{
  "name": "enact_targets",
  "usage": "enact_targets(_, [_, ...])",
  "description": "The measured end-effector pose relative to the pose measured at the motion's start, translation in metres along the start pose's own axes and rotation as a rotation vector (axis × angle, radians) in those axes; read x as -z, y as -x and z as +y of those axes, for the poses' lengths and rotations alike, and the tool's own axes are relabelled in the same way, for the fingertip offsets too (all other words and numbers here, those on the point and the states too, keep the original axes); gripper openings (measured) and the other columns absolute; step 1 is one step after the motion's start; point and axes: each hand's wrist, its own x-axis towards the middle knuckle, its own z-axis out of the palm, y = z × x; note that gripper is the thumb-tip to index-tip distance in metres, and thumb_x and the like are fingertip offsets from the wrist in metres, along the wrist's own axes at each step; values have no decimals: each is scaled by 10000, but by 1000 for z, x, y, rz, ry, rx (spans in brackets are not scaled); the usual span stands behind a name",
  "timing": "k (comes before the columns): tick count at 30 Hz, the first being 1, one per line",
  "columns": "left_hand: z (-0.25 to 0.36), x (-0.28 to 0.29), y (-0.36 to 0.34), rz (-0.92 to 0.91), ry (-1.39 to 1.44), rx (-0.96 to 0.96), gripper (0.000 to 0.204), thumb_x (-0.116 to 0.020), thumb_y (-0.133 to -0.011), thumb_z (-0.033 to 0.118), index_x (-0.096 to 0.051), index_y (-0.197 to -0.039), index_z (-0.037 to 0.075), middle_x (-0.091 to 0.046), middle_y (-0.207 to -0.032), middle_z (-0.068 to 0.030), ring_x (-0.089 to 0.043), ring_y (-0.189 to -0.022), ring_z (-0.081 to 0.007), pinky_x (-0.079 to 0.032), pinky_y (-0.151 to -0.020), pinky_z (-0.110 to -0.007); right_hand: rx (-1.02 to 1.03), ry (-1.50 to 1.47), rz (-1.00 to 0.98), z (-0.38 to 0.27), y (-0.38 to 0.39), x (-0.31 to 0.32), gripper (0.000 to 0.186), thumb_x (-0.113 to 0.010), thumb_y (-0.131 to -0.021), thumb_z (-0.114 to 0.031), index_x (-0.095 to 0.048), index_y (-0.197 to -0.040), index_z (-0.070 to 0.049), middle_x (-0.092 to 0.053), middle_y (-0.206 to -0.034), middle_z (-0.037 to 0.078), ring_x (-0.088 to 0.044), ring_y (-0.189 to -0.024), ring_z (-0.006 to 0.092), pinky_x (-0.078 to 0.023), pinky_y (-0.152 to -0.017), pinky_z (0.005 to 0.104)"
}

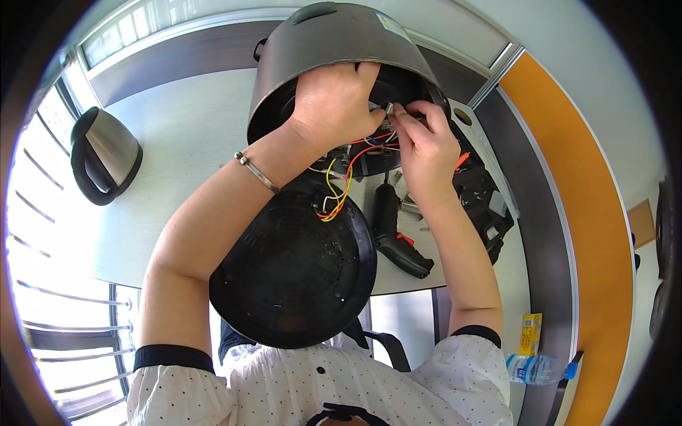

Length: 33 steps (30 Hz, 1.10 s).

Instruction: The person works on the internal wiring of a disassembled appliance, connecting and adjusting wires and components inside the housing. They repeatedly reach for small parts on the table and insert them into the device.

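An upturned grey cooker housing [339,39] lies on its side with wires [339,188] in red, yellow and white hanging from its open base. My left hand [334,103] reaches into the opening, its fingertips mostly hidden and thumb toward the centre. Beside it, my right hand [426,149] pinches a small silvery part [390,108] among the wiring. A round black base cover [291,277] with the wires reaching to it lies below, between my forearms. A black cordless screwdriver [391,234] with a red trigger sits on the table under my right hand.
A steel and black kettle [106,156] stands on the pale table [170,106] at the left. An open black tool case [490,209] is at the right. A water bottle [540,369] and a yellow box [530,334] lie low on the right. Window bars line the left.
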Motion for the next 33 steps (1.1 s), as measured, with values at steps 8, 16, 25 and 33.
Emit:
enact_targets(8, [-1,-1,1,-45,-17,14,656,-816,-546,332,-570,-1077,36,-634,-780,-147,-635,-733,-329,-509,-646,-419,16,109,-74,-11,-3,5,237,-696,-721,-38,-704,-954,-85,-591,-922,61,-601,-660,235,-499,-552,337])
enact_targets(16, [0,0,1,12,3,-10,641,-821,-548,330,-574,-1059,33,-636,-782,-146,-636,-734,-331,-509,-652,-419,3,-38,-16,1,2,0,198,-706,-728,-28,-708,-922,-70,-590,-912,76,-601,-643,231,-493,-537,331])
enact_targets(25, [1,0,0,0,-11,-10,628,-824,-551,336,-575,-1044,35,-640,-782,-144,-643,-746,-321,-512,-660,-412,-115,-151,100,4,5,-6,75,-729,-750,-79,-713,-823,-93,-620,-854,28,-607,-589,213,-477,-523,309])
enact_targets(33, [0,-1,0,27,-13,-25,642,-822,-547,329,-565,-1058,38,-639,-796,-149,-641,-755,-331,-514,-669,-418,-66,-89,34,3,-1,1,101,-705,-742,-65,-712,-835,-104,-624,-848,26,-620,-664,235,-490,-562,332])
